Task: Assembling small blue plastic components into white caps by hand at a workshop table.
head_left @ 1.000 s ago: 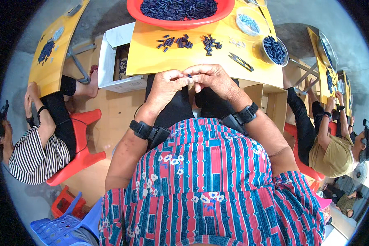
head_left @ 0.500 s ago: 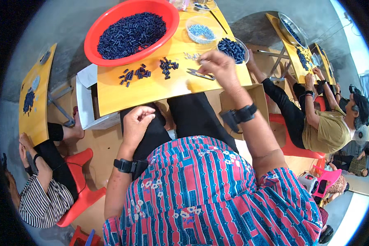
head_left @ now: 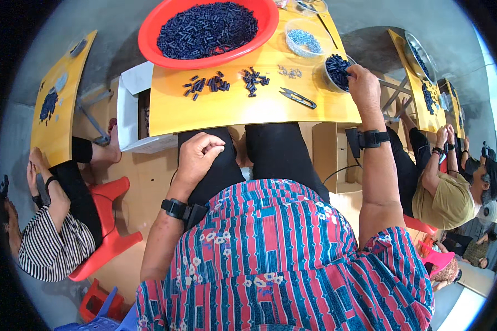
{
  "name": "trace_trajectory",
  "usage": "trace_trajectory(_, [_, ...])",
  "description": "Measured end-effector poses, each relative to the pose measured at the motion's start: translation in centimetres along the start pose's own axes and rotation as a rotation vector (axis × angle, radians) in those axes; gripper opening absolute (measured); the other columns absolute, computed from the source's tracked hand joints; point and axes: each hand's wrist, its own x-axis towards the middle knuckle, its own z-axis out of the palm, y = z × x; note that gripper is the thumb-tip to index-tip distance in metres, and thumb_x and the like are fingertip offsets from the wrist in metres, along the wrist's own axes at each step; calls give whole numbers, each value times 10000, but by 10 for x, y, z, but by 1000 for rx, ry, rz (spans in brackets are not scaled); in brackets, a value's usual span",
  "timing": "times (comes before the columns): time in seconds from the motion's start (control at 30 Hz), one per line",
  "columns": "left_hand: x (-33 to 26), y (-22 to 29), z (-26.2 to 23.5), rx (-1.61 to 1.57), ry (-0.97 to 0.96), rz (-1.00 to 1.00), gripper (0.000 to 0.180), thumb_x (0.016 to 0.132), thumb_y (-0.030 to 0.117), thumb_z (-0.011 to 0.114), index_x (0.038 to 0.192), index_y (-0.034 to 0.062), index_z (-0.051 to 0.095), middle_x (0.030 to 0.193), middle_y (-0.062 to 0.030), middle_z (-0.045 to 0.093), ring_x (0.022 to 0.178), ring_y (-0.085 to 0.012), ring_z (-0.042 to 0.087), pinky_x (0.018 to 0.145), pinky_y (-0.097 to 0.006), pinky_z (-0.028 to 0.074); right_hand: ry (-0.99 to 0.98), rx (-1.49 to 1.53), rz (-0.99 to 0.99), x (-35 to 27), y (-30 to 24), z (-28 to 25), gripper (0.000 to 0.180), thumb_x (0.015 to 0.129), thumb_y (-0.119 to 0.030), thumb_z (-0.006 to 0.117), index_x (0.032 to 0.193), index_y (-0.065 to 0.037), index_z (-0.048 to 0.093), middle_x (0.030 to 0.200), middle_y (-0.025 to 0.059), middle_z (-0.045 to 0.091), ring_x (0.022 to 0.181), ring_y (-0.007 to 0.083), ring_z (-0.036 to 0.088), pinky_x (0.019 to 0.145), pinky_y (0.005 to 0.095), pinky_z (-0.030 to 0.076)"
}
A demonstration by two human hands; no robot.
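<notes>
My right hand (head_left: 364,87) is over the near right rim of a clear plastic bowl (head_left: 327,79) at the table's right edge. Its fingers are closed in a pinch beside the small dark blue tube-shaped pieces (head_left: 337,67) heaped inside; what they hold is hidden. Above my left thigh, my left hand (head_left: 196,159) has its thumb and fingers pressed together, and I cannot make out anything between them. A pair of thread snips (head_left: 298,98) lies left of the bowl. Beyond it are tiny pale pieces (head_left: 290,71) and two small piles of dark tubes (head_left: 207,84).
A large red basin (head_left: 270,22) full of dark tubes stands at the far left of the yellow table (head_left: 215,113). Near it are a tub of light blue beads (head_left: 305,39) and a dark thin stick (head_left: 327,30). People sit at other tables on both sides.
My right hand has moved right, from above the snips to the bowl of dark tubes. My left hand stays by my thigh. The whole view has shifted, so the table appears further right and higher.
</notes>
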Motion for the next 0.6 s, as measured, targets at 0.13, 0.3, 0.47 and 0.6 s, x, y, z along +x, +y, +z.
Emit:
trace_trajectory(0.13, [-2,3,-1,8,8,-23,108,751,8,696,857,21,679,739,-47,615,632,-111,550,580,-241,435,56,-129,65,-1,-26,-11,159,801,-147,637,949,-105,673,900,111,669,838,327,642,740,413,510])
trace_trajectory(0.3, [3,2,3,-40,53,-1,103,749,0,694,849,19,677,753,-43,627,632,-101,550,580,-231,435,132,351,-181,-16,-67,5,95,775,-109,652,858,-93,695,846,109,673,759,310,652,675,374,526])
trace_trajectory(0.47, [0,4,1,-60,64,-33,81,758,-9,691,834,9,667,763,-30,616,654,-85,536,601,-221,433,-169,595,-192,-43,-129,40,142,757,-27,693,899,-34,695,808,91,662,670,161,634,624,271,508])
trace_trajectory(0.6, [1,6,3,-68,77,-16,83,753,-8,697,827,16,669,755,-25,612,643,-79,531,589,-218,429,-213,575,-209,-53,-146,56,116,758,-46,667,870,-48,695,791,96,643,656,205,632,616,306,510])
